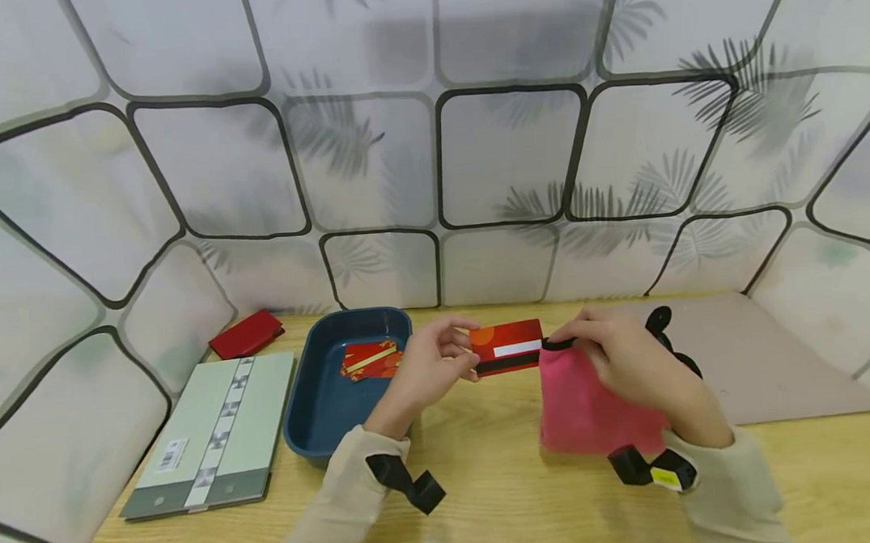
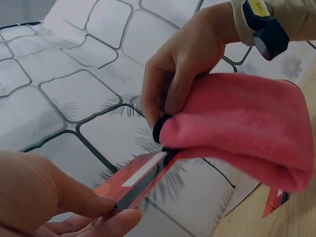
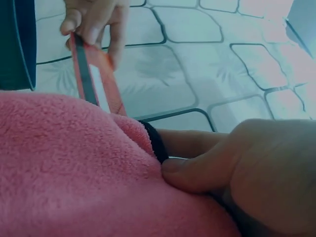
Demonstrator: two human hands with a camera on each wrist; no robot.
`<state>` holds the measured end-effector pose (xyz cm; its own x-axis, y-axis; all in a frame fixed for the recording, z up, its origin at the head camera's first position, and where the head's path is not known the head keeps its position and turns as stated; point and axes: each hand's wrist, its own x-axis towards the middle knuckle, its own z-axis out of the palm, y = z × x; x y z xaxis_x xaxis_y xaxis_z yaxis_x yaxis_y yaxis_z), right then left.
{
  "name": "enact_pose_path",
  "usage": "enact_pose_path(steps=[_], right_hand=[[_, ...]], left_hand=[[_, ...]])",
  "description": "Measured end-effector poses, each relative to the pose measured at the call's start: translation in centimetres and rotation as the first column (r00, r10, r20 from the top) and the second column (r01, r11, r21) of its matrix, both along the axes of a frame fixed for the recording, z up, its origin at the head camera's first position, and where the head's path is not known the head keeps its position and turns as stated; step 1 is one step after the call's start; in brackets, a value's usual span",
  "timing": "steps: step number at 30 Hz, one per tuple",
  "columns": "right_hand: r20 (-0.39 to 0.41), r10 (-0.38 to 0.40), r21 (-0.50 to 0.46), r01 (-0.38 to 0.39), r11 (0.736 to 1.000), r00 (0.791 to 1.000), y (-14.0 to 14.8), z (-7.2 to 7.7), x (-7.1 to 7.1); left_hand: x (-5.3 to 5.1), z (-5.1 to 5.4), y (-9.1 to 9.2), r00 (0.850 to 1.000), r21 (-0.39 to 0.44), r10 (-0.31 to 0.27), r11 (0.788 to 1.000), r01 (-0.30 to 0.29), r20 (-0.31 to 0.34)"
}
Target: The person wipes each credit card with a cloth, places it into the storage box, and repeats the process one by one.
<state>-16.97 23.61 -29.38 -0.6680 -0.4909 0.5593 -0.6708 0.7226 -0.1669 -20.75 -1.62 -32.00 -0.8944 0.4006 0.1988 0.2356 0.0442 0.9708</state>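
My left hand (image 1: 432, 361) pinches a red card (image 1: 507, 347) with a dark stripe and a white strip by its left end. The card's other end meets the black-trimmed mouth of a pink plush pouch (image 1: 586, 402); how far it reaches inside is hidden. With thumb and fingers, my right hand (image 1: 632, 360) pinches the pouch's black edge (image 3: 155, 140), holding the pouch up over the table. In the left wrist view, part of a red item (image 2: 275, 201) with white and black marks shows below the pouch.
On the left, a blue tray (image 1: 321, 422) contains several red and gold cards (image 1: 369, 361). Beside it lie a pale green folder (image 1: 209, 435) and a red wallet-like item (image 1: 246, 334). A beige mat (image 1: 767, 362) covers the right side of the wooden table (image 1: 480, 480). Patterned cloth (image 1: 510, 155) stands behind.
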Motion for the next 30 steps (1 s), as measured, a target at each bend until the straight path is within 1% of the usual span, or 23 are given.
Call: enact_pose_path(steps=[5,9,12,14,18,21,23,26,28,30], right_hand=[[-0.009,0.013,0.010,-0.013,1.000,1.000,0.3,0.9,0.4],[0.025,0.001,0.004,-0.002,1.000,1.000,0.1,1.2,1.0],[0.034,0.007,-0.006,-0.007,1.000,0.999,-0.9,1.0,1.2],[0.028,0.028,-0.014,-0.027,1.000,0.999,-1.7,0.6,1.1],[-0.009,0.096,-0.037,-0.096,0.995,0.995,-3.1,-0.1,0.7],[-0.045,0.119,-0.051,-0.121,0.991,0.992,-3.8,-0.5,0.6],[-0.066,0.109,-0.047,-0.112,0.993,0.992,-4.2,-0.7,0.6],[-0.095,0.075,-0.023,-0.078,0.997,0.993,-4.5,-1.1,0.5],[-0.105,0.050,-0.008,-0.051,0.999,0.993,-4.7,-1.3,0.6],[-0.111,0.033,-0.001,-0.033,0.999,0.993,-4.7,-1.4,0.5]], left_hand=[[-0.2,0.0,0.1,1.000,-0.015,0.020,1.000,-0.020,-0.019],[-0.2,-0.2,0.2,1.000,-0.028,0.009,1.000,-0.010,-0.017],[-0.1,-0.5,0.4,1.000,-0.045,-0.022,0.999,0.021,-0.017],[-0.1,-0.6,0.7,0.999,-0.055,-0.047,0.997,0.046,-0.014],[0.1,-0.8,0.9,0.997,-0.061,-0.082,0.995,0.081,-0.009],[0.1,-0.9,1.1,0.994,-0.081,-0.098,0.992,0.095,-0.037],[0.1,-1.0,1.3,0.991,-0.108,-0.111,0.989,0.103,-0.074],[0.2,-1.2,1.5,0.985,-0.151,-0.124,0.983,0.105,-0.119],[0.2,-1.3,1.5,0.982,-0.168,-0.132,0.980,0.108,-0.138],[0.3,-1.3,1.4,0.981,-0.168,-0.138,0.979,0.115,-0.135]])
